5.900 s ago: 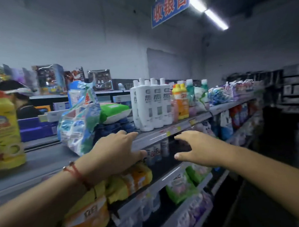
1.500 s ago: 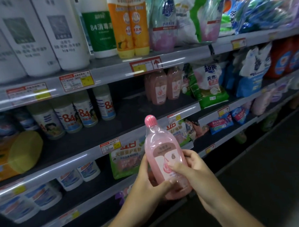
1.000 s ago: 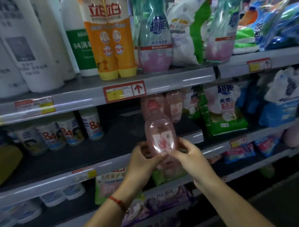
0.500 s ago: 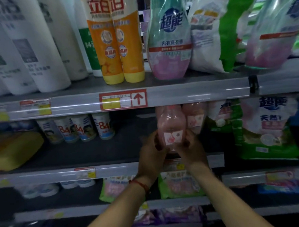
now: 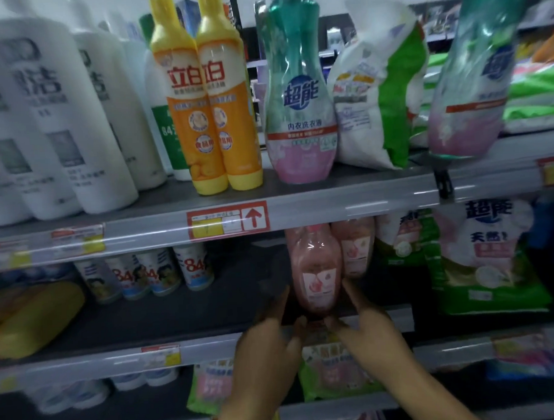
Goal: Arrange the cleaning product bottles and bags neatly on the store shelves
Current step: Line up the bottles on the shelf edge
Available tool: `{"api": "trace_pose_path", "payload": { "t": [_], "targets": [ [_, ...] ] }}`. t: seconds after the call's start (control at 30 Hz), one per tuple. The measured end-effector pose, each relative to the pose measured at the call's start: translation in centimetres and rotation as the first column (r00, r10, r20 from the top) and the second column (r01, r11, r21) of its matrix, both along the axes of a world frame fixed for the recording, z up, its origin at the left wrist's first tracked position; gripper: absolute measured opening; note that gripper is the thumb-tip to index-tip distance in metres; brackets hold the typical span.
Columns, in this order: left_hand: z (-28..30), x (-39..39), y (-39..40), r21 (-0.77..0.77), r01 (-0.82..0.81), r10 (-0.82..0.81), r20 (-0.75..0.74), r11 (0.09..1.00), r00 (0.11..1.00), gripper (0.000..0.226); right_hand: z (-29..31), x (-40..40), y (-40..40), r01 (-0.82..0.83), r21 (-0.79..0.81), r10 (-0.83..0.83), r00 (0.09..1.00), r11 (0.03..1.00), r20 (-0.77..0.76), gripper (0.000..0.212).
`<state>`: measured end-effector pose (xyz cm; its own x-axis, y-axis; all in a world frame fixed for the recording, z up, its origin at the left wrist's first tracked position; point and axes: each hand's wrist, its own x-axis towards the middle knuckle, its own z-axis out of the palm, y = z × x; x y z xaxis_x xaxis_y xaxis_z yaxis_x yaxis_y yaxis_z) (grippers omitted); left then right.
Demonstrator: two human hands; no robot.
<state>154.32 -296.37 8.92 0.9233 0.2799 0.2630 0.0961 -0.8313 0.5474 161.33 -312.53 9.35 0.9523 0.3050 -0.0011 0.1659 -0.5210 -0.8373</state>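
A pink bottle (image 5: 316, 268) with a pink cap stands upright on the second shelf (image 5: 212, 346), in front of another pink bottle (image 5: 355, 247). My left hand (image 5: 268, 337) and my right hand (image 5: 366, 326) sit just below it at the shelf's front edge. The fingers of both hands are spread and flank the bottle's base. Their tips lie at its lower sides without closing round it.
The top shelf (image 5: 332, 198) carries white bottles (image 5: 85, 129), two orange bottles (image 5: 208, 117), a teal and pink bottle (image 5: 300, 113) and a white and green bag (image 5: 378, 88). Small 84 bottles (image 5: 192, 267) stand left of the pink bottle, green bags (image 5: 487, 264) to its right, and a yellow pack (image 5: 29, 316) lies far left.
The pink bottle, held in both hands before, now stands on the second shelf. My fingers have loosened and slid down to its base. The view has moved closer to the shelves.
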Motion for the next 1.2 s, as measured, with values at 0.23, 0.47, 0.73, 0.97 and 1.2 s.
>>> {"api": "trace_pose_path", "payload": {
  "t": [0.23, 0.47, 0.73, 0.97, 1.2],
  "targets": [
    [6.0, -5.6, 3.0, 0.368, 0.07, -0.045, -0.077, 0.927, 0.996, 0.069, 5.2, -5.5, -0.2, -0.145, -0.386, 0.213, 0.967, 0.911, 0.14, 0.061],
    [13.8, -10.0, 7.8, 0.562, 0.044, -0.056, 0.004, 0.826, 0.998, 0.075, 12.0, -9.6, 3.5, -0.132, -0.55, 0.351, 0.882, 0.825, 0.315, 0.069],
    [23.3, -9.3, 11.5, 0.651, -0.022, -0.084, 0.132, 0.759, 0.988, 0.076, 23.8, -9.3, 8.3, -0.014, -0.424, 0.286, 0.76, 0.905, 0.584, 0.069],
    [28.9, -6.0, 12.5, 0.676, -0.066, -0.052, 0.153, 0.734, 0.987, 0.065, 33.0, -3.8, 11.6, 0.128, -0.397, 0.223, 0.656, 0.909, 0.721, 0.065],
    [29.6, -3.7, 11.5, 0.647, -0.058, -0.021, 0.115, 0.76, 0.993, 0.065, 35.8, 3.3, 14.1, 0.246, -0.38, 0.171, 0.593, 0.892, 0.787, 0.083]
  ]
}}
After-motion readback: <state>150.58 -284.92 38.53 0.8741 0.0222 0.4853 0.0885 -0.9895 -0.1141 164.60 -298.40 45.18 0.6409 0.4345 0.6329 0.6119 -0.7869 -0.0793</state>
